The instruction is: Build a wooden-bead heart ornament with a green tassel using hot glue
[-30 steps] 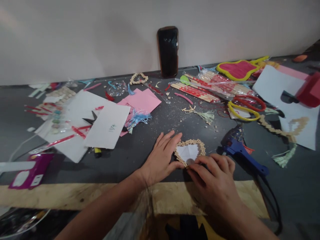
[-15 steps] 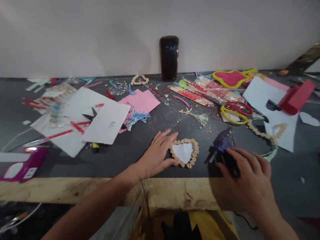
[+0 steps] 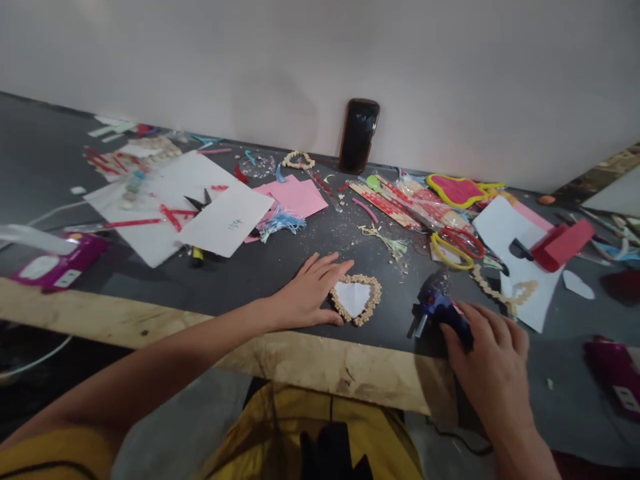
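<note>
Your right hand (image 3: pixel 487 357) has left the beaded heart (image 3: pixel 355 299) and come down on the blue glue gun (image 3: pixel 440 308) at its three o'clock, fingers curling over the handle, though a firm clamp isn't certain; gluing looks like the next step. Your left hand (image 3: pixel 307 293) stays flat on the bench (image 3: pixel 260 277), fingers spread, touching the heart's nine o'clock edge. The heart lies near the bench's front edge: a knobbly ring of pale beads around smooth, creased white paper. The gun is glossy hard plastic.

Dim, soft shadows, edges warped, slightly blurred.
</note>
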A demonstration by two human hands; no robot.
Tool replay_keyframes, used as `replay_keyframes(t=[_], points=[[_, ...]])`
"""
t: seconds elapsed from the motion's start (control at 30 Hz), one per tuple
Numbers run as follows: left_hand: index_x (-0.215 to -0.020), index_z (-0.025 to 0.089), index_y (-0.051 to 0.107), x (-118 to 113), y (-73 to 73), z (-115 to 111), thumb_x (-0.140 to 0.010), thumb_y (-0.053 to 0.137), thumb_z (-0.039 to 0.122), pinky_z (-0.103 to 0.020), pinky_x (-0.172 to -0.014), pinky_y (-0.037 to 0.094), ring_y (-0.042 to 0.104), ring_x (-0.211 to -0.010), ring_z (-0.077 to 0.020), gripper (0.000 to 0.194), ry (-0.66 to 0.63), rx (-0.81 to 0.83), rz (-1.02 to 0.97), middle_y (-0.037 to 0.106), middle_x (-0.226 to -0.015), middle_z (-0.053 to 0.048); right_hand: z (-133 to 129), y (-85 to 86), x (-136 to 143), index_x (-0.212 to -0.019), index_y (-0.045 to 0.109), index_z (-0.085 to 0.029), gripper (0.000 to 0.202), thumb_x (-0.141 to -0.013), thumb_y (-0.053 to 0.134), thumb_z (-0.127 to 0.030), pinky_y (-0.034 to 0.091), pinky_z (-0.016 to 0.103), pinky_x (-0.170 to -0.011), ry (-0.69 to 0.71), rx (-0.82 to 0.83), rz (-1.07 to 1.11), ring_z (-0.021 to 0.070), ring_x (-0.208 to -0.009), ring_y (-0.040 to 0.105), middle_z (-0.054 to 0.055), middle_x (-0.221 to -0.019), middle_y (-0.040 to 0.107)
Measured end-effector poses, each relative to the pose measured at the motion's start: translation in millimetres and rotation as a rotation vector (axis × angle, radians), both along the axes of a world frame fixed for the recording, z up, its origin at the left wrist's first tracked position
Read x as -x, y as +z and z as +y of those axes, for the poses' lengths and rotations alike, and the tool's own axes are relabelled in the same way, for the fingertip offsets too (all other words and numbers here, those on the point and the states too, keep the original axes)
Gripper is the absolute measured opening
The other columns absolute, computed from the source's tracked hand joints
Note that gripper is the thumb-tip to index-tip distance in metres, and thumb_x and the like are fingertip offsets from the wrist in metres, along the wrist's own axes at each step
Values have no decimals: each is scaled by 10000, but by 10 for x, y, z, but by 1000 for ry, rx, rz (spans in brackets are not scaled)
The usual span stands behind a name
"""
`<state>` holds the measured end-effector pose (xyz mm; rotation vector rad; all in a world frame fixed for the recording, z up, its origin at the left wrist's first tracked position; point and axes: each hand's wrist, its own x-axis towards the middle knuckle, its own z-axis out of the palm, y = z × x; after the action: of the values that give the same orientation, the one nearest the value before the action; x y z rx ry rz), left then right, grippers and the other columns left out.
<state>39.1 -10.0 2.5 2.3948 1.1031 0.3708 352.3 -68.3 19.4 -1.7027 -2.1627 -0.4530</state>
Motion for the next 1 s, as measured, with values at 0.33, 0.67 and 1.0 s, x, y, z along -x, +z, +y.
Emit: replay_keyframes(t=[0.33,0.67,1.0], points=[[-1476,200,136,-7,5,3,-763,602,611,-521,-1145,85,181,-1420,-300,945,-6,19,-11,277,-1519,-137,116,-119,760,-1342,395,-117,688,-797,623,-469,338,539,-1030,317,160,74,337,-1282,351,185,-1326,499],[-1476,203,141,-38,16,-21,-784,557,621,-540,-1137,53,187,-1416,-302,909,-1,5,-6,283,-1516,-134,159,-147,841,-1321,437,-149,617,-813,600,-459,304,545,-1038,322,162,60,322,-1270,355,150,-1318,512],[-1472,205,144,-38,18,-23,-782,563,618,-537,-1138,59,195,-1414,-293,907,2,-8,-14,297,-1511,-129,177,-106,845,-1310,447,-146,619,-795,625,-438,318,539,-1034,328,203,55,327,-1258,366,151,-1308,514]])
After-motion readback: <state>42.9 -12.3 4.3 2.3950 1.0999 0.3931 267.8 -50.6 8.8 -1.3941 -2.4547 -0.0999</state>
